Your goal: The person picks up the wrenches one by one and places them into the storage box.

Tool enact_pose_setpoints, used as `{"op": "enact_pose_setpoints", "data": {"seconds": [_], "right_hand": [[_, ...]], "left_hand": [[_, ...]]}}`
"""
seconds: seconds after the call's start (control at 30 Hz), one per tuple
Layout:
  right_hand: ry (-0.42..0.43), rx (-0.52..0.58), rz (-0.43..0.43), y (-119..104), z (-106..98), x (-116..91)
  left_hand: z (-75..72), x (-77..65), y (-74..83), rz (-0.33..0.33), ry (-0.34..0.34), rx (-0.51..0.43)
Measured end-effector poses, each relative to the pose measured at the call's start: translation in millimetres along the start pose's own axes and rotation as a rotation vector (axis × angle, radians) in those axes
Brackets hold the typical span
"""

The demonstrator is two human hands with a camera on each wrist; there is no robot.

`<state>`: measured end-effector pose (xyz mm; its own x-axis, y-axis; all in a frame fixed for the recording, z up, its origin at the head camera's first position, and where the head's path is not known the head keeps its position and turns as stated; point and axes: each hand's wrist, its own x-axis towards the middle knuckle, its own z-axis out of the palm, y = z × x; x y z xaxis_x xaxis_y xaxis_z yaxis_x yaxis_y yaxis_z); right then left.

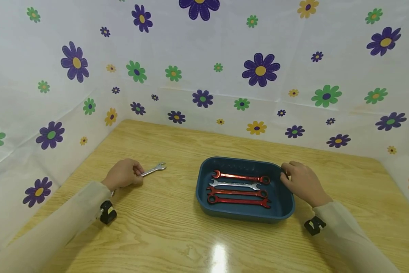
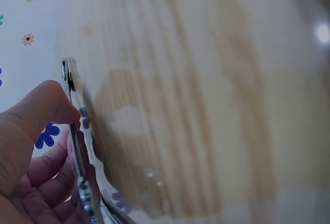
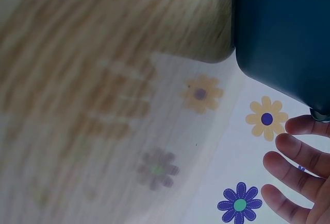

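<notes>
My left hand (image 1: 125,174) pinches a silver wrench (image 1: 154,169) low over the left part of the table. In the left wrist view the thumb presses along the wrench (image 2: 85,195), with the curled fingers behind it. A dark blue plastic bin (image 1: 245,218) stands right of centre. My right hand (image 1: 303,181) grips its right rim near the far corner, thumb at the inner side. From the right wrist, the fingers (image 3: 299,154) show spread outside the bin, one fingertip at the rim. Inside lie several wrenches side by side: red ones (image 1: 240,201) and a silver one (image 1: 235,184).
The glossy wooden table (image 1: 163,235) reflects a bright light near its front. A white cloth with printed flowers (image 1: 190,49) hangs behind the table and along its sides. Each sleeve has a small black device (image 1: 108,212) at the wrist.
</notes>
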<state>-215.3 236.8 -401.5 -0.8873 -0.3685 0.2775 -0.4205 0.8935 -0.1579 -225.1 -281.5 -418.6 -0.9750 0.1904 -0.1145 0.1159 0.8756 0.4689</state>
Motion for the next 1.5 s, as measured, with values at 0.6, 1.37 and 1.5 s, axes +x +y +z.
{"op": "enact_pose_setpoints", "data": {"seconds": [0.6,1.37,1.5], "right_hand": [[0.004,-0.009,-0.007,2.7,0.4,0.4],[-0.009,0.003,0.016,2.8,-1.4,0.5],[-0.01,-0.002,0.014,1.2,0.0,0.8]], "left_hand": [[-3.5,1.9,0.1,0.031,-0.029,0.028],[-1.2,-1.5,4.2,0.016,0.007,-0.037],[-0.1,-0.3,-0.7,0.022,-0.02,-0.05]]}}
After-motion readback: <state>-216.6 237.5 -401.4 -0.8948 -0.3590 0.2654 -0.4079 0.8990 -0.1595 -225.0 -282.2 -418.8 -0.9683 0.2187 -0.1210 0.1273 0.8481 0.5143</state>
